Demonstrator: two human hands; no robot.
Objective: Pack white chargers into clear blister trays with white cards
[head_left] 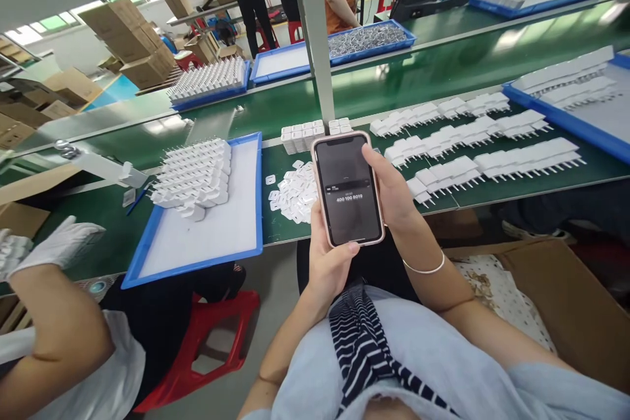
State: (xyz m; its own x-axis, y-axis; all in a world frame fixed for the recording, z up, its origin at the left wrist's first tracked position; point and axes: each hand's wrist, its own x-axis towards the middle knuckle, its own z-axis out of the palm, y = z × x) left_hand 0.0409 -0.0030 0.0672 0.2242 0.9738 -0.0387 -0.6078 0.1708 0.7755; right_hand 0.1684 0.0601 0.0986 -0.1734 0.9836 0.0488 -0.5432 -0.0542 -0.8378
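Observation:
A phone (348,210) in a light pink case stands upright between my two hands, its dark screen facing me with a line of white digits. My left hand (329,259) grips its lower left corner, thumb at the bottom edge. Around the right edge is my right hand (391,187), its thumb near the top right corner. Behind the phone and partly hidden by it, a loose pile of small white plates (295,193) lies on the green bench (283,231). Stacked white pieces (301,136) stand just beyond the pile.
Rows of white plug-like parts (472,134) lie to the right. A blue-rimmed tray (260,210) with similar parts is at left, beside a co-worker's gloved hand (62,244). A metal post (317,46) rises ahead. A red stool (231,335) stands below.

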